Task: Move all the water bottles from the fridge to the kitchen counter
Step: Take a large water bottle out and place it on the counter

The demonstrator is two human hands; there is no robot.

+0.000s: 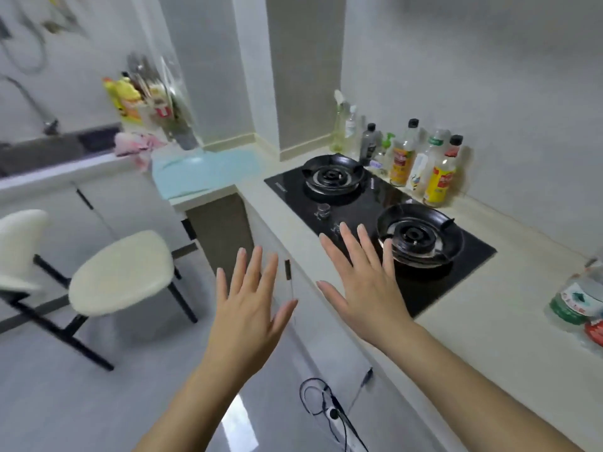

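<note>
Two clear water bottles lie on the cream kitchen counter [483,321] at the far right edge: one with a green label [577,298], and one with a red label [595,332] just in front of it, partly cut off. My left hand [251,308] hovers open over the floor beside the counter's front edge, fingers spread, holding nothing. My right hand [362,282] is open too, spread above the counter edge and the near corner of the stove. The fridge is not in view.
A black two-burner gas stove [375,203] is set into the counter. Sauce and oil bottles [408,158] line the wall behind it. A blue mat [202,168], a sink [49,148] and a utensil rack stand at the left. A white chair [120,272] stands on the floor.
</note>
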